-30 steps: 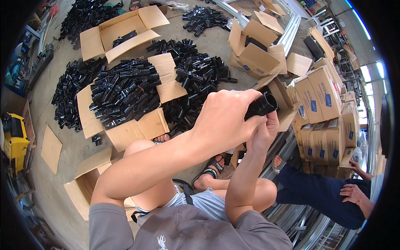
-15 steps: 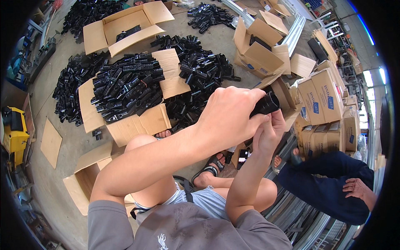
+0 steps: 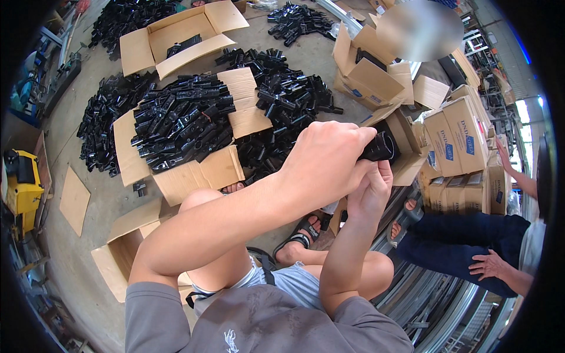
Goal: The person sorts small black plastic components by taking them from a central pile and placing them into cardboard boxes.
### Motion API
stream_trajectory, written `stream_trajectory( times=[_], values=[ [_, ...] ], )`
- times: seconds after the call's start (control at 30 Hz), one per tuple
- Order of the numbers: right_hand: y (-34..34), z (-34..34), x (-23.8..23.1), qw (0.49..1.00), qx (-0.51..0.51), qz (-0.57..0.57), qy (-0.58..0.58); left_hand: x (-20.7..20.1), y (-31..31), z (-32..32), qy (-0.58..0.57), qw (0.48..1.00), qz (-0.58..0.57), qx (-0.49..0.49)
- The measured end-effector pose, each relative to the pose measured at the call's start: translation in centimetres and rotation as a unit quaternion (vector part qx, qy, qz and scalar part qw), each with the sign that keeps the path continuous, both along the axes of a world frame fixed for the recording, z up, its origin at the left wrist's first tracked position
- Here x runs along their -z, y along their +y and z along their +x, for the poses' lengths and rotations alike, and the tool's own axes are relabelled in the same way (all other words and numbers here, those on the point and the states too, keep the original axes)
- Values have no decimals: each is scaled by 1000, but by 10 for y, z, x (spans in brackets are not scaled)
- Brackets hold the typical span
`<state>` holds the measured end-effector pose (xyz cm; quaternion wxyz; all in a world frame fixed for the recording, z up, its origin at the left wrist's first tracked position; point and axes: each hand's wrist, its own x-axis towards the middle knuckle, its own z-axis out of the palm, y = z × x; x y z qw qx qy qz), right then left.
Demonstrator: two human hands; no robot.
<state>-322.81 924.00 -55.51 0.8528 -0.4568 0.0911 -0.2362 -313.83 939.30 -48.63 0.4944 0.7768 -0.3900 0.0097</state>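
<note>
Out in front and to the right, I hold up a black pipe fitting (image 3: 382, 146), a short glossy tube whose round open end faces right. My left hand (image 3: 329, 162) reaches across and wraps round it from the left, covering much of its length. From below, my right hand (image 3: 372, 191) pinches the fitting's lower edge near the open end; some of its fingertips are hidden. Just beyond the fitting stands an open cardboard box (image 3: 414, 167). A large heap of similar black fittings (image 3: 182, 120) lies on flattened cardboard to the left.
More black fittings (image 3: 294, 94) are piled on the floor ahead. Open cartons (image 3: 376, 82) stand beyond, with stacked closed cartons (image 3: 456, 138) at right. Another person's hand (image 3: 488, 265) rests on dark trousers beside metal profiles (image 3: 435, 294). A yellow machine (image 3: 23, 182) stands far left.
The fitting and both my hands have shifted only slightly; my grip stays the same. The person at right has moved, their legs shifting and a second hand now showing near the stacked cartons.
</note>
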Motion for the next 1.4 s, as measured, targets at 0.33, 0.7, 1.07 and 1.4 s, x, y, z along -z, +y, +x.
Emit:
stream_trajectory(
  times=[0.33, 0.7, 1.07, 1.4],
  values=[
    [1, 0, -46, 950, 83, -268, 136, 8, -30, 2, -110, 991, 73, -14],
    [-24, -3, -22, 903, 81, -342, 247, -5, -26, 0, 277, 953, 51, 112],
    [-31, -4, -15, 946, 1, -240, 217, 6, -46, -26, 614, 774, -156, 28],
    [-46, -6, -44, 941, 127, -286, 129, -4, -52, -38, 634, 749, -194, -25]
  ],
)
